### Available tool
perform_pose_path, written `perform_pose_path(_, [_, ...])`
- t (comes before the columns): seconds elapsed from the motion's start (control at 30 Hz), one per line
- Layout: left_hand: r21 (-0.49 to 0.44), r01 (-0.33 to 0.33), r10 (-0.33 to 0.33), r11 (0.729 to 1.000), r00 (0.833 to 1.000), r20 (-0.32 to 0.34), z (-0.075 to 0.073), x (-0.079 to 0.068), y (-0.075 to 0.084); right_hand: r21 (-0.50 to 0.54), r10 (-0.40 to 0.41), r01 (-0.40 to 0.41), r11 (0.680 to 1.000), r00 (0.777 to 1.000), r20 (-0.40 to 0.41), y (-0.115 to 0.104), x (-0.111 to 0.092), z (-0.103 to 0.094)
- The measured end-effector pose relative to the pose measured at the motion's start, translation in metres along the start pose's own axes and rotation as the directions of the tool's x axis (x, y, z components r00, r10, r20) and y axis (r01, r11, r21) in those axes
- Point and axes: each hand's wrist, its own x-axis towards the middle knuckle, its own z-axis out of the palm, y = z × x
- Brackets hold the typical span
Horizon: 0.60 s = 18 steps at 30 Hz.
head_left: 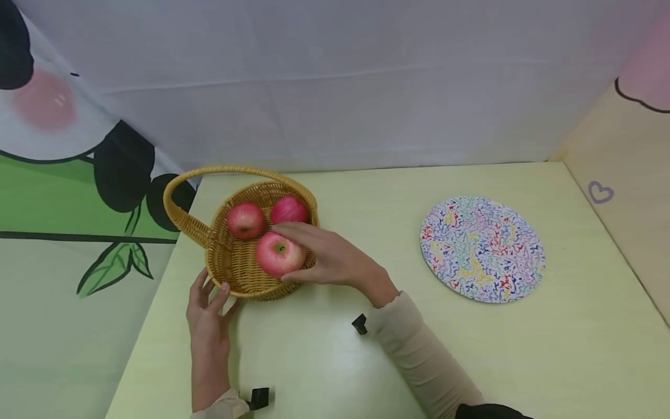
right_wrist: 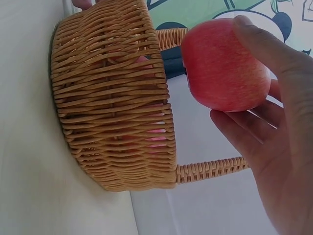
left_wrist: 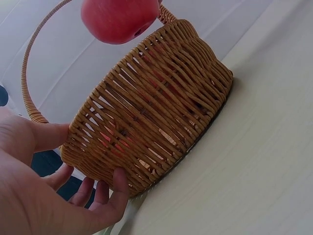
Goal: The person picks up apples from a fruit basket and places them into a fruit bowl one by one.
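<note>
My right hand holds a red apple between thumb and fingers. In the right wrist view this apple is raised above the rim of the wicker basket. Two more apples, one on the left and one on the right, lie inside the basket. My left hand grips the basket's near left side. The left wrist view has that thumb at the rim of the basket and the fingertips against its woven wall.
A round board with a multicoloured squiggle pattern lies on the right of the pale table. The basket's tall handle arches over its far left side. White cloth hangs behind, with a printed panel at left.
</note>
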Motion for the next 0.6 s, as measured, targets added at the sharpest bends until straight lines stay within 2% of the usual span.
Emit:
perform_pose_path(0.3, [0.001, -0.008, 0.008, 1.0, 1.0, 0.003, 0.001, 0.0, 0.0, 0.018, -0.055, 0.056, 0.998, 0.997, -0.049, 0.006, -0.007, -0.003])
perform_pose_path(0.6, [-0.004, -0.004, 0.004, 1.0, 1.0, 0.004, 0.001, 0.001, -0.001, 0.073, -0.041, 0.05, 0.996, 0.992, -0.117, 0.008, -0.02, -0.007])
